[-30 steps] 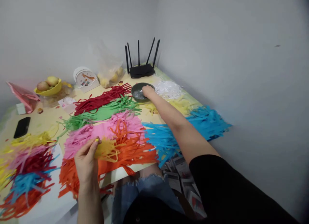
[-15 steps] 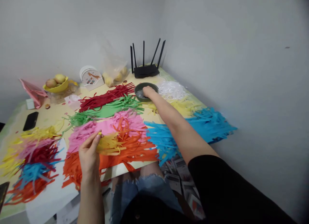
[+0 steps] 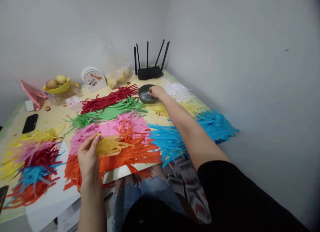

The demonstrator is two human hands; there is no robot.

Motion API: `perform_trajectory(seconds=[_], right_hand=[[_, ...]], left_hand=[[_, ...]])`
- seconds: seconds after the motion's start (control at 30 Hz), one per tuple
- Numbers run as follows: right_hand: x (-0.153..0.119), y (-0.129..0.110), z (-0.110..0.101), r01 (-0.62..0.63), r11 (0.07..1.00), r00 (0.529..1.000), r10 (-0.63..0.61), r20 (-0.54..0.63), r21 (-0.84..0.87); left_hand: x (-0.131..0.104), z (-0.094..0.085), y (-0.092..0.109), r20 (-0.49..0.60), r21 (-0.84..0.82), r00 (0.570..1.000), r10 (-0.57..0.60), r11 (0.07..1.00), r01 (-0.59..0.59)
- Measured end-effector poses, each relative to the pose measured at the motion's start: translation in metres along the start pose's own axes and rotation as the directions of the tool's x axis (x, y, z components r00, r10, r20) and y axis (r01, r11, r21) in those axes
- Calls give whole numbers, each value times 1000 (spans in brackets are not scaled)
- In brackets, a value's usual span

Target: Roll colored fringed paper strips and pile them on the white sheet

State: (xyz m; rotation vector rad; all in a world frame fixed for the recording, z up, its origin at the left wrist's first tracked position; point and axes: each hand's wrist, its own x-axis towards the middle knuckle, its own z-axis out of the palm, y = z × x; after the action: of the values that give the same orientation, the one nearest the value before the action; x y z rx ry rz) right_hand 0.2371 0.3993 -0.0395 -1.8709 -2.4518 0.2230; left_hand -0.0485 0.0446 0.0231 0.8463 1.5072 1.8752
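My left hand [image 3: 88, 155] pinches the rolled end of a yellow paper tassel [image 3: 110, 145], whose strips hang to the right over orange fringed paper [image 3: 117, 159]. Far across the table my right hand [image 3: 155, 91] is at the right side of a dark green bowl [image 3: 145, 94], fingers closed over its inside; what they hold, if anything, is too small to make out. Something clear lies in the bowl. Pink fringe [image 3: 107, 128], green fringe [image 3: 107, 113] and red fringe [image 3: 110, 99] lie in rows behind the orange. Blue fringe [image 3: 215, 125] passes under my right forearm.
A black router [image 3: 150, 73] with upright antennas stands behind the bowl. White strips [image 3: 177, 91] and yellow strips [image 3: 192, 108] lie right of it. At left are a phone [image 3: 30, 123], a yellow fruit bowl [image 3: 58, 90] and several finished-looking tassels [image 3: 37, 158].
My right hand has risen slightly from inside the bowl toward its right rim. My left hand still holds the yellow tassel. The whole view has shifted a little.
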Motion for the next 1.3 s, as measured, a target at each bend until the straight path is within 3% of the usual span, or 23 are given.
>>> perform_trajectory(seconds=[0.2, 0.43, 0.57, 0.67, 0.73, 0.77, 0.87, 0.9, 0.97, 1.07, 1.23, 1.3], right_hand=[[-16, 6, -6, 68, 996, 992, -62, -107, 53], [-32, -1, -7, 77, 991, 979, -54, -196, 113], [-42, -2, -18, 97, 984, 970, -59, -235, 152], [-62, -20, -30, 154, 970, 954, -96, -284, 188], [-89, -49, -36, 268, 935, 928, -187, -321, 230], [-108, -66, -38, 351, 901, 906, -257, -336, 257], [-172, -119, -43, 679, 585, 734, -550, -398, 443], [-192, -134, -45, 723, 504, 687, -598, -413, 473], [-224, -154, -50, 746, 397, 645, -629, -433, 535], [-248, -164, -59, 681, 280, 665, -623, -412, 676], [-263, -165, -61, 432, 115, 735, -620, -275, 895], [-270, -166, -60, 385, 69, 746, -610, -266, 920]], left_hand=[[3, 5, 2, 18, 29, 998, 65, 997, -66], [1, 6, -2, 69, 64, 997, 28, 997, -32], [3, 6, -2, 76, 83, 996, 39, 996, -45], [5, 10, 0, 97, 81, 994, 47, 995, -55], [3, 16, 4, 129, 60, 990, 63, 996, -72], [2, 20, 6, 147, 49, 986, 77, 995, -85], [-5, 31, 11, 215, 42, 971, 108, 992, -119], [-8, 34, 13, 245, 49, 963, 110, 991, -126], [-16, 35, 16, 311, 70, 944, 109, 988, -137], [-27, 30, 21, 360, 102, 925, 121, 981, -168], [-45, 19, 32, 370, 111, 917, 148, 973, -201], [-50, 17, 33, 346, 94, 927, 141, 978, -184]])
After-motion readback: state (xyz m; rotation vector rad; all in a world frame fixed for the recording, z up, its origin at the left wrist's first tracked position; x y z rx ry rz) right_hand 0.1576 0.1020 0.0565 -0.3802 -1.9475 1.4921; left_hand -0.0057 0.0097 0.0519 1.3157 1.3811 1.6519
